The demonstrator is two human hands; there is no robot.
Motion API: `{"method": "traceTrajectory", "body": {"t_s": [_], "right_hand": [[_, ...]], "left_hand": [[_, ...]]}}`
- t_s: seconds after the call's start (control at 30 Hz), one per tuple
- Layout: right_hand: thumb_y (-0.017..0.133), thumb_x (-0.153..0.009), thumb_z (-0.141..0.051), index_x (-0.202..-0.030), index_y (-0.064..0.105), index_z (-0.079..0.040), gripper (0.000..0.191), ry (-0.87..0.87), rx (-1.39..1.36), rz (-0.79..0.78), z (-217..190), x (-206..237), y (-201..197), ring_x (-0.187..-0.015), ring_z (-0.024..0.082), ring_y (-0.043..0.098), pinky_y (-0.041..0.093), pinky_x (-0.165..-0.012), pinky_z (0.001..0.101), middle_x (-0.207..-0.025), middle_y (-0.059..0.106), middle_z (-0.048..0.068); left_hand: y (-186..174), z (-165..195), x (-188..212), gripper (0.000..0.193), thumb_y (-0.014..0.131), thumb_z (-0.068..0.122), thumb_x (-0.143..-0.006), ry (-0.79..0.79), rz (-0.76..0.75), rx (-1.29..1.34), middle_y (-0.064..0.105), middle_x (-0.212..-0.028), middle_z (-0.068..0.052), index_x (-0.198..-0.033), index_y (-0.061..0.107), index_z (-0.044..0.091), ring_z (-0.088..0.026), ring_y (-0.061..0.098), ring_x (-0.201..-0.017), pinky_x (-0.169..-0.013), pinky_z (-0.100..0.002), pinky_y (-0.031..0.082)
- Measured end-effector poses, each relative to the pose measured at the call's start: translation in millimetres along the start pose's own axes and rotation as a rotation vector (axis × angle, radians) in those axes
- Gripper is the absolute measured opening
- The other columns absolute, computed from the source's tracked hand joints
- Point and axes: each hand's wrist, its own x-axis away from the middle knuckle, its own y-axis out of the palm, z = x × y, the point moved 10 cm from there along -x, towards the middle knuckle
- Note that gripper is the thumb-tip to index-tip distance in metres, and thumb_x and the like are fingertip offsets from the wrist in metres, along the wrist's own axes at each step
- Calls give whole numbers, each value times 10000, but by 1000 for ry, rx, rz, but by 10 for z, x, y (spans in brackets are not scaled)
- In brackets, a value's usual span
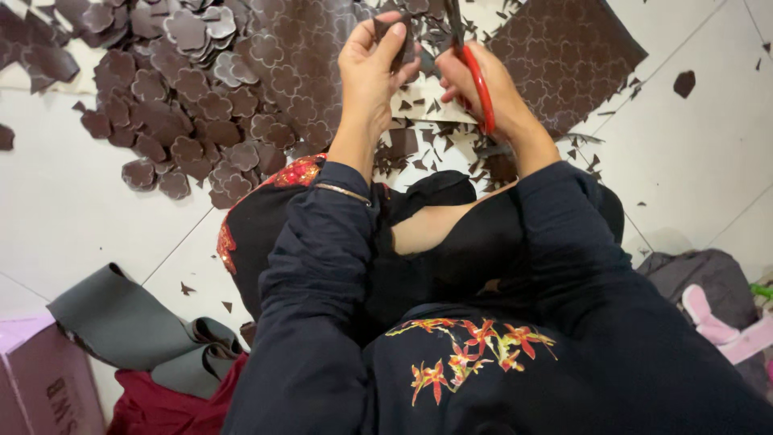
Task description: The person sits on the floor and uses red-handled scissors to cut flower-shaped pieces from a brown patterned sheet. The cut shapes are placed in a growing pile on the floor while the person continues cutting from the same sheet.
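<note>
Sleeves of a dark embroidered jacket fill the near view, both forearms reaching away over the white tiled floor (64, 201). Beyond them, the left hand (370, 68) has its fingers (392, 42) pinched together on a small brown cutout piece (400, 36); it looks thin, light and floppy, probably foam or leatherette, so it is best pinched at its edge, close to the cut line. Just right of that piece, the right hand (483, 84) has its fingers closed through the red-handled scissors (475, 76), blades at the piece. Left of the piece lies a pile of flower-shaped cutouts (185, 89); far right of it, a patterned brown sheet (564, 52).
</note>
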Motion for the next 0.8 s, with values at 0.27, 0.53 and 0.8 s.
{"method": "traceTrajectory", "body": {"t_s": [0.27, 0.53, 0.8], "right_hand": [[556, -1053, -522, -1215, 608, -59, 494, -68, 321, -158, -85, 110, 285, -889, 110, 625, 537, -827, 288, -970, 630, -5], [571, -1040, -583, -1197, 610, -73, 535, -53, 263, -188, -100, 143, 359, -821, 79, 554, 493, -747, 247, -914, 567, -19], [575, -1003, -677, -1131, 614, -70, 622, -48, 218, -166, -61, 128, 339, -762, 73, 525, 496, -705, 242, -855, 513, -30]], "left_hand": [[-77, 132, -46, 219, 762, 11, -938, 128, 11, -3, 733, -987, -43, -1144, 687, 24, -104, 698, -788, -664, -265, 614], [-13, 226, 2, 212, 776, 0, -902, 199, -22, -24, 753, -974, -53, -1096, 693, 11, -97, 701, -747, -580, -239, 573], [-25, 243, 22, 154, 798, -3, -914, 229, -23, -61, 763, -946, -65, -1038, 706, -6, -120, 704, -777, -624, -271, 576]]}}
